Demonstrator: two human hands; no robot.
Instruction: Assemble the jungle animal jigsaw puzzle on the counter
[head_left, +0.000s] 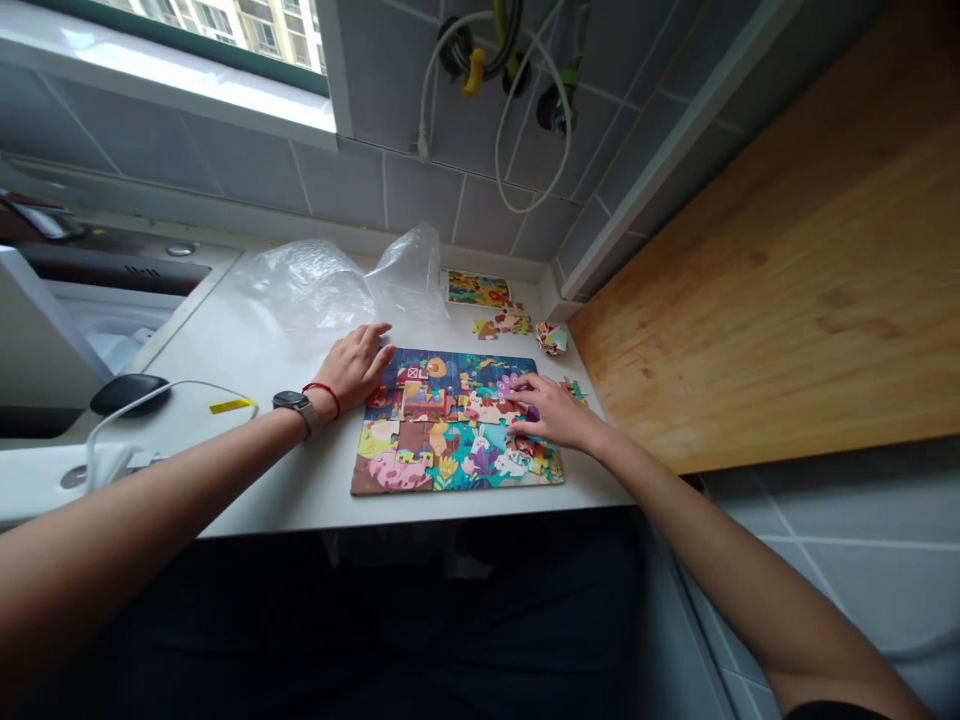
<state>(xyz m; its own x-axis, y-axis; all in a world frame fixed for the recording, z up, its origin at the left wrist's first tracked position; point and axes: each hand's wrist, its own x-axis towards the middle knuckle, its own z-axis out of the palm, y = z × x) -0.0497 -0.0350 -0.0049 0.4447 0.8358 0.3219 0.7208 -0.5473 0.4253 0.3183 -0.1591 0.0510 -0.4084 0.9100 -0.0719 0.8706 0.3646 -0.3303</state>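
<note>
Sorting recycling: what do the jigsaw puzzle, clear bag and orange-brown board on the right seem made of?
The jigsaw puzzle looks like printed card, from its die-cut pieces and matte face. The bag looks like thin plastic film, clear and crinkled. The board looks like sealed wood, with grain and a soft sheen.

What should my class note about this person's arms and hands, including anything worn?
The left arm wears a dark-faced watch on a pale strap and a thin red cord bracelet. The right arm shows no jewellery; a dark sleeve edge shows above it.
</note>
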